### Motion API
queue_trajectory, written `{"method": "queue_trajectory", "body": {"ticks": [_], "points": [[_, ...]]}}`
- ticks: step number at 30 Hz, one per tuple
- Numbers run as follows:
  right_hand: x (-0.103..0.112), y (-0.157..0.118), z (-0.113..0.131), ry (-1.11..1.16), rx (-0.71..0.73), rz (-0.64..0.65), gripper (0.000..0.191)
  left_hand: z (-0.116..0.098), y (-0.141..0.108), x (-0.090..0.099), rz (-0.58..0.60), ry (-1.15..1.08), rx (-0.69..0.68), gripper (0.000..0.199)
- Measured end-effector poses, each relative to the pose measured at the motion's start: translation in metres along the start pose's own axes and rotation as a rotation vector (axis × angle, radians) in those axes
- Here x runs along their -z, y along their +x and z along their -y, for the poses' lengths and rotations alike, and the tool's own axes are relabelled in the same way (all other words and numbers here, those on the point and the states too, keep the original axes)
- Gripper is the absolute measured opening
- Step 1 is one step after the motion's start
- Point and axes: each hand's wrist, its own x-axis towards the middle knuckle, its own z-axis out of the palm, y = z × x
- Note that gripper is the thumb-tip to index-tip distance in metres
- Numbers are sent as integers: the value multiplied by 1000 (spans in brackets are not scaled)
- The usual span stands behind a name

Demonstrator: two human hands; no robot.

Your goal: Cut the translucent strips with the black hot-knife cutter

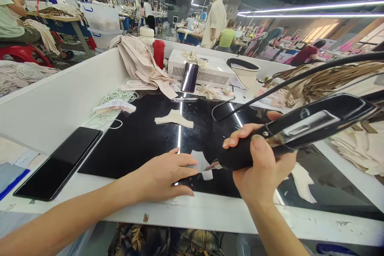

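My left hand (169,172) lies over the black glossy board with its fingers stretched out and apart. Its fingertips touch a small white fabric piece (198,160). Wrapped round a black corded hand tool (240,156) with a thin metal tip, my right hand (261,172) holds it slanted down to the left. The tip meets the right side of the white piece. A cream fabric piece (174,119) with a curved outline lies farther back on the black board (132,148). To the right of my right hand is another cream scrap (302,182).
A black phone (57,164) lies at the left by pale cord (103,108). Behind the board stand a red bottle (159,54), a white vented box (199,70) and draped beige fabric (144,62). The tool's black cable (288,84) arches across the right. Several people work beyond.
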Motion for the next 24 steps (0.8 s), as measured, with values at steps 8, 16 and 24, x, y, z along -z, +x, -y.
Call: {"method": "queue_trajectory", "body": {"ticks": [8,16,24], "points": [[-4,-4,-4,-3,-3,17,42,0,0,0,-40,-32,-31,43],[-3,-9,-9,-8,-36,18,46,-1,1,2,-34,-34,-17,46],[-2,-12,-8,-30,-47,51,44,-3,2,5,-13,-44,-6,44]]}}
